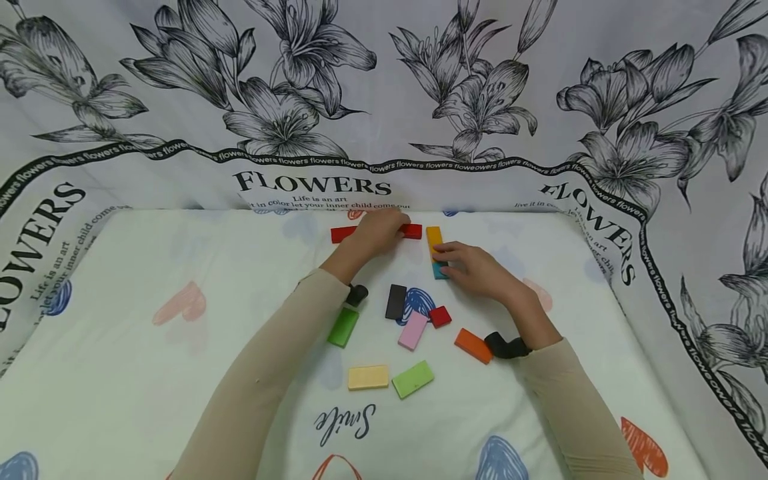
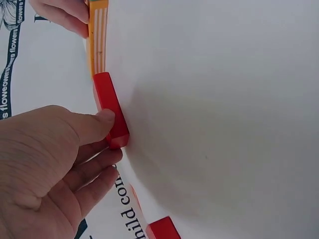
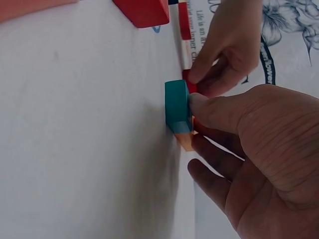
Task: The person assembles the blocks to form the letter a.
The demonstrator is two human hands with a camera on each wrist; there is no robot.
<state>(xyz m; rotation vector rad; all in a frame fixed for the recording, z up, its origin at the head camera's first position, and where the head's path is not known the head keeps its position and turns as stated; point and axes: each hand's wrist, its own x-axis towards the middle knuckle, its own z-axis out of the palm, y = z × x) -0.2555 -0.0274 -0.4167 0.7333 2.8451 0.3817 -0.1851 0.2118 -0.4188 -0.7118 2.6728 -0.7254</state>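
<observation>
My left hand (image 1: 375, 237) pinches a red block (image 2: 112, 109) between thumb and fingers at the far side of the table. A second red block (image 1: 343, 235) lies to its left, partly behind the hand. My right hand (image 1: 480, 270) pinches a teal block (image 3: 176, 102), thumb on the near side. This teal block sits end to end with a yellow-orange block (image 1: 434, 237), whose striped side shows in the left wrist view. In that view, the far end of the pinched red block is close to the yellow-orange block; whether they touch I cannot tell.
Nearer me lie a black block (image 1: 395, 302), a pink block (image 1: 413, 331), a small red block (image 1: 441, 317), an orange block (image 1: 473, 345), a green block (image 1: 343, 327), a light green block (image 1: 413, 379) and a cream block (image 1: 369, 377). Flower-printed cloth (image 1: 384, 80) rises behind the table.
</observation>
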